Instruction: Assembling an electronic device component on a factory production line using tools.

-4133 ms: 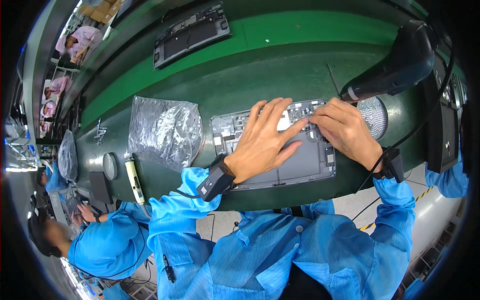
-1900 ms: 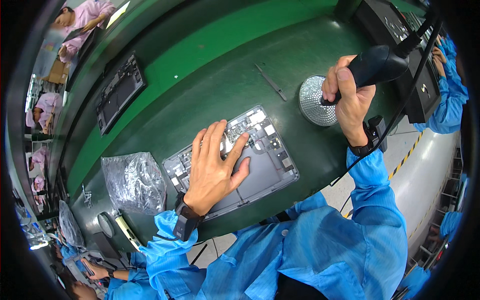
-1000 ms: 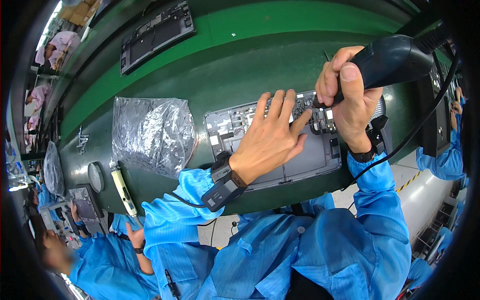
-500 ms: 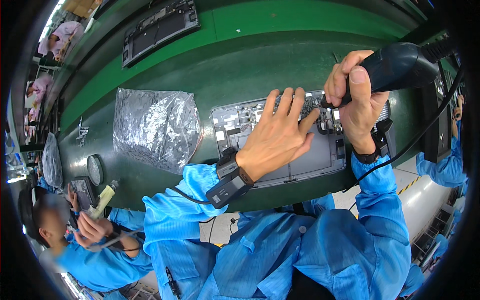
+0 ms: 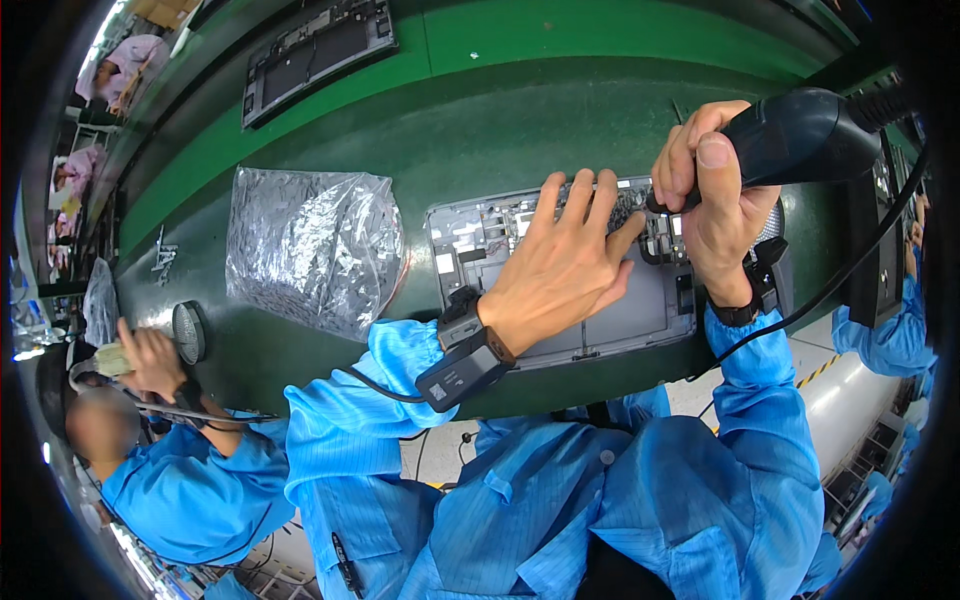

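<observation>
An opened grey laptop base (image 5: 640,305) lies flat on the green bench, circuit boards and cables bare along its far side. My left hand (image 5: 555,265) rests over its middle, palm down with fingers spread, holding nothing. In my right hand (image 5: 715,210) is a black electric screwdriver (image 5: 800,135), gripped with fingers wrapped round its body. The tool's narrow end points left and down at the base's far right part, just right of my left fingertips. Whether its tip touches a screw is too small to tell.
Left of the base lies a shiny silver plastic bag (image 5: 310,250). Farther left are a round dish (image 5: 188,332) and small metal parts (image 5: 163,258). Another opened laptop base (image 5: 320,58) lies on the far ledge. A co-worker's hand (image 5: 150,360) is at lower left; a black cable (image 5: 850,270) hangs at right.
My hands hold nearly the same places on the laptop base. At the left, the co-worker's hands and the pale object have shifted farther left, and the dark device there no longer shows.
</observation>
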The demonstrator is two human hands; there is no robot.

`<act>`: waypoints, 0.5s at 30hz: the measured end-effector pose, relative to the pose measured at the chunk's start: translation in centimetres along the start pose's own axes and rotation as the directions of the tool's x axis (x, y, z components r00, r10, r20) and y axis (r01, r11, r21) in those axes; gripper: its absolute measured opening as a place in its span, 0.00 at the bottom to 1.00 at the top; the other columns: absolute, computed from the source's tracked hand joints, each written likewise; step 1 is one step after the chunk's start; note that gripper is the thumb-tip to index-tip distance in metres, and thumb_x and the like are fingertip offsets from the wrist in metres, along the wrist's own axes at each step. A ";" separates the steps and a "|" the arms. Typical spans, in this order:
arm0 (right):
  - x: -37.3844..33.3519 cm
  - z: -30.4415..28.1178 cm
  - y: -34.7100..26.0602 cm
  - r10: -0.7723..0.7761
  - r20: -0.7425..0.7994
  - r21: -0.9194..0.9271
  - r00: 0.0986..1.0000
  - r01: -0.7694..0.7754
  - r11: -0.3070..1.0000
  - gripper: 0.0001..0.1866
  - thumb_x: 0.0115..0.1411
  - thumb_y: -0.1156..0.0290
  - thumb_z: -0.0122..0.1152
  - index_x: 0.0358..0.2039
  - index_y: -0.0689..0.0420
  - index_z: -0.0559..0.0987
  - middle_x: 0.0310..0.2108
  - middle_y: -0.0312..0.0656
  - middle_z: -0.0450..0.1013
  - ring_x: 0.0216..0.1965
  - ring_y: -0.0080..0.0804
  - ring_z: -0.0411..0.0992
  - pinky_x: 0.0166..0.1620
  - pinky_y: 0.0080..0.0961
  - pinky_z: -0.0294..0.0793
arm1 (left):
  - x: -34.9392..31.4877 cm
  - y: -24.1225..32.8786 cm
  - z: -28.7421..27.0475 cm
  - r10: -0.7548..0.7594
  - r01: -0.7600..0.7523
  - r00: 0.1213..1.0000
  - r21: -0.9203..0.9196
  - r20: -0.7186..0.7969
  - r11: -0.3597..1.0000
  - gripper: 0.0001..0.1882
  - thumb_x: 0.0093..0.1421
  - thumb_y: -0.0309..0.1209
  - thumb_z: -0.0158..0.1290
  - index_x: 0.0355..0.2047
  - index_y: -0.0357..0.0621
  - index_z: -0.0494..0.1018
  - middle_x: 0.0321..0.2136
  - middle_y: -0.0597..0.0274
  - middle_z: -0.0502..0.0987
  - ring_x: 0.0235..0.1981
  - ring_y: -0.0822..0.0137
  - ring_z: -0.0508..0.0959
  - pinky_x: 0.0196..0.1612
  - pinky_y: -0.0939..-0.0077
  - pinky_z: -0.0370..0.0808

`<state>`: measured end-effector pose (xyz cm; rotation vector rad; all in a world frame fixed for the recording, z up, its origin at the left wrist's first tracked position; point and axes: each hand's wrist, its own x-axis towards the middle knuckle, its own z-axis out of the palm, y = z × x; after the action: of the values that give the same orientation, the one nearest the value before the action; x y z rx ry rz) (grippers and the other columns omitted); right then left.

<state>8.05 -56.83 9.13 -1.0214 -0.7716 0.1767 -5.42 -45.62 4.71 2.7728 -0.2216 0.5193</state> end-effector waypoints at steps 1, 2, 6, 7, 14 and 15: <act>0.0 0.0 0.0 -0.001 0.005 0.000 1.000 0.001 1.000 0.06 0.74 0.75 0.64 0.41 0.65 0.78 0.21 0.34 0.72 0.19 0.18 0.68 0.24 0.19 0.67 | 0.0 0.0 0.0 0.000 0.000 1.000 0.001 0.002 1.000 0.29 0.62 0.41 0.65 0.61 0.44 0.79 0.64 0.36 0.70 0.66 0.39 0.70 0.70 0.40 0.65; 0.0 0.1 0.0 -0.002 0.005 -0.001 1.000 0.002 1.000 0.06 0.74 0.75 0.64 0.41 0.65 0.78 0.21 0.34 0.72 0.19 0.18 0.68 0.24 0.19 0.67 | 0.0 0.0 0.1 0.001 -0.001 1.000 0.001 0.004 1.000 0.29 0.62 0.41 0.65 0.61 0.44 0.79 0.64 0.36 0.70 0.66 0.40 0.70 0.70 0.40 0.65; 0.0 -0.2 0.0 -0.009 0.023 0.004 1.000 0.009 1.000 0.06 0.74 0.76 0.64 0.42 0.66 0.78 0.24 0.35 0.73 0.19 0.17 0.68 0.24 0.19 0.68 | 0.0 0.1 0.2 0.001 -0.001 1.000 0.001 -0.013 1.000 0.28 0.62 0.41 0.65 0.61 0.44 0.80 0.64 0.36 0.70 0.66 0.40 0.70 0.70 0.41 0.65; 0.0 -0.3 0.2 -0.010 0.045 0.004 0.999 0.009 1.000 0.06 0.73 0.76 0.64 0.43 0.67 0.78 0.25 0.35 0.73 0.20 0.17 0.68 0.24 0.19 0.68 | 0.0 0.1 0.1 0.000 0.000 1.000 0.003 -0.011 1.000 0.28 0.62 0.41 0.65 0.61 0.44 0.80 0.64 0.36 0.70 0.66 0.40 0.70 0.70 0.41 0.65; -0.1 -0.3 0.0 0.011 0.019 -0.004 1.000 -0.011 1.000 0.06 0.73 0.76 0.65 0.41 0.66 0.78 0.23 0.34 0.72 0.19 0.17 0.68 0.24 0.19 0.67 | 0.0 0.0 0.3 0.011 -0.011 1.000 -0.014 -0.021 1.000 0.28 0.61 0.41 0.66 0.60 0.44 0.80 0.63 0.36 0.71 0.66 0.40 0.70 0.70 0.40 0.66; -0.1 -0.3 0.0 0.020 0.024 -0.005 0.999 -0.020 1.000 0.06 0.73 0.76 0.65 0.41 0.66 0.78 0.22 0.33 0.72 0.19 0.17 0.68 0.24 0.19 0.67 | 0.0 -0.1 0.2 0.009 -0.009 1.000 -0.012 -0.021 1.000 0.28 0.61 0.41 0.66 0.60 0.44 0.80 0.63 0.36 0.71 0.66 0.40 0.70 0.70 0.40 0.66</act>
<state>8.16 -57.09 9.00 -1.0333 -0.7844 0.2051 -5.33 -45.64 4.48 2.7546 -0.2315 0.5470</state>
